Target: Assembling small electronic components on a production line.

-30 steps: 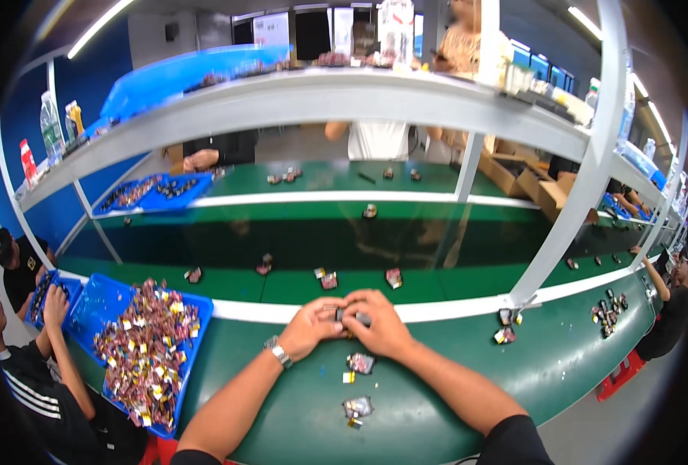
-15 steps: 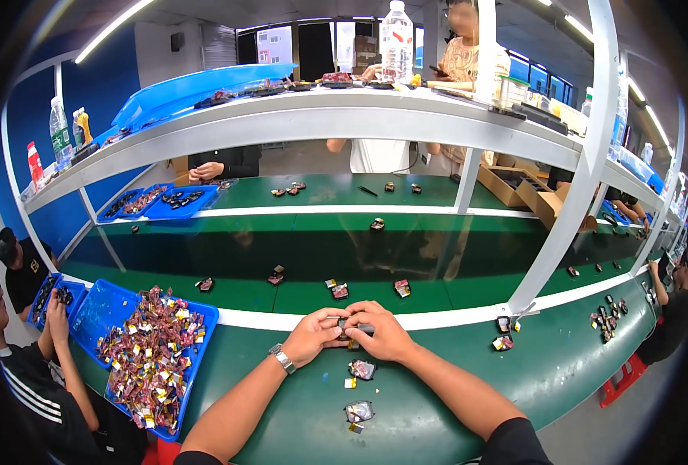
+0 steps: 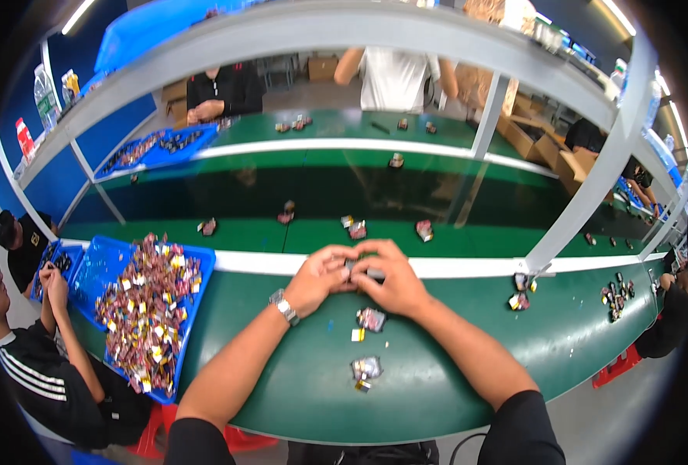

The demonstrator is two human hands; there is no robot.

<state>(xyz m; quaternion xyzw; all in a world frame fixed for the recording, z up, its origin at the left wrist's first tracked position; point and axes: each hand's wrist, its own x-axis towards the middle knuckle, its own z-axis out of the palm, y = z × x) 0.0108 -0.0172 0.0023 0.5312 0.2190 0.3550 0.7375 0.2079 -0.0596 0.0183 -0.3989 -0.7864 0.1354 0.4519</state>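
Note:
My left hand (image 3: 322, 280), with a metal watch on its wrist, and my right hand (image 3: 396, 285) meet over the work table near the white rail. Between their curled fingers they grip a small black part (image 3: 371, 271), mostly covered by the fingers. Just below my hands on the green surface lies a small dark assembly (image 3: 372, 318) with reddish wiring and a yellow-white tab. A second assembly (image 3: 365, 367), greyer on top, sits nearer to me. To the left, a blue tray (image 3: 96, 267) carries a large heap of reddish parts with white and yellow pieces.
Beyond the white rail (image 3: 266, 262), several similar assemblies (image 3: 355, 227) rest on a green belt. A slanted metal post (image 3: 588, 174) rises at the right, with more parts (image 3: 617, 297) beyond it. A shelf beam (image 3: 282, 35) crosses overhead. A co-worker (image 3: 30, 364) sits at the left.
The view has tilted downward, so the table's near edge now shows. Both hands stay together around the black part; the two assemblies below them lie as before.

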